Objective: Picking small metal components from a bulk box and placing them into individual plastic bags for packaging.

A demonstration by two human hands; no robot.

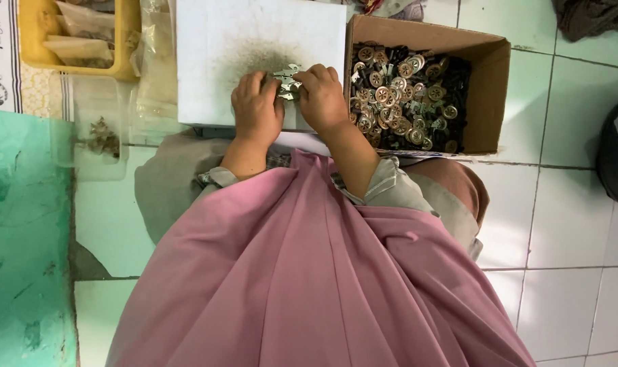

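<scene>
Metal parts [286, 81], small and silvery, sit bunched between my two hands near the front edge of the white board [221, 41], about at its middle. My left hand [257, 109] is curled over them from one side, fingers folded down onto the cluster, and my right hand [322, 97] closes on them from the other, so both grips are narrow and pinched on the same little bunch. How many pieces I have there I cannot tell, as my knuckles hide most of them.

Nearest to me, my pink cloth [309, 272] covers my lap, and my grey sleeves [390, 187] show at the wrists. The board's surface is smudged with a dark dusty patch just beyond my fingers.

Just beside the board's right edge stands an open cardboard box [489, 88], touching it. It is heaped with round brass-coloured discs and dark and silvery metal bits [407, 98], filling most of the bottom.

Off the board's left edge lies a clear plastic bag [98, 136] on the tiled floor [567, 190], with a small clump of brownish pieces inside. Farther off, at the far left corner, a yellow tray [122, 41] holds a few filled plastic bags.
</scene>
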